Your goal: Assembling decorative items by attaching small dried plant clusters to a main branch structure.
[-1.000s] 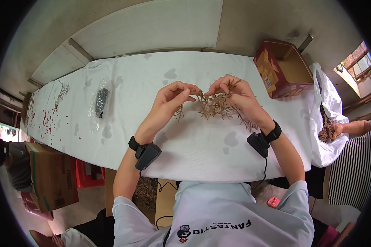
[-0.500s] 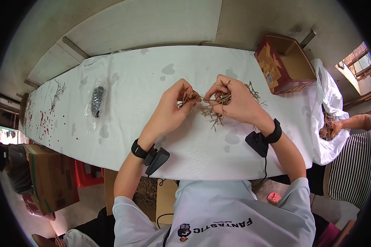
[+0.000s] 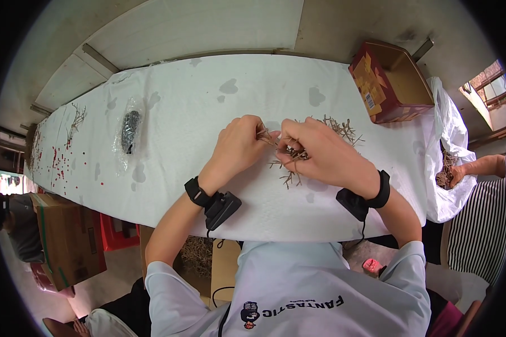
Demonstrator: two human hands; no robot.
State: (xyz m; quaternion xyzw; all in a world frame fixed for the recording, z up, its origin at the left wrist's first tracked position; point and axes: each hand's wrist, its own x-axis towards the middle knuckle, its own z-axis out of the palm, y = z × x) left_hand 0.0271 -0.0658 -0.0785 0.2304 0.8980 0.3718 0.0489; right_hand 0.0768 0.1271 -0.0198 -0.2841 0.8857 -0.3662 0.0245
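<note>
- Head view: left hand (image 3: 239, 147), fingers pinching dried brown twigs (image 3: 265, 136) above the white-covered table (image 3: 191, 123).
- Right hand (image 3: 326, 154), fingers curled around twigs, just beside the left.
- Twig cluster (image 3: 343, 130), beyond right hand; support unclear.
- Bubble-wrapped black object (image 3: 130, 130), left.
- Open maroon box (image 3: 376, 84), far right.
- Red bits (image 3: 57, 164), scattered far left.

The right hand (image 3: 334, 151) obscures part of the brown twigs (image 3: 343, 129); exact contacts within its grip are not verifiable. Fingertips of the co-worker's hand (image 3: 459, 175) are concealed at the white bag (image 3: 452, 209). Red specks (image 3: 55, 163) on the worktop (image 3: 185, 140) are too small to identify.
</note>
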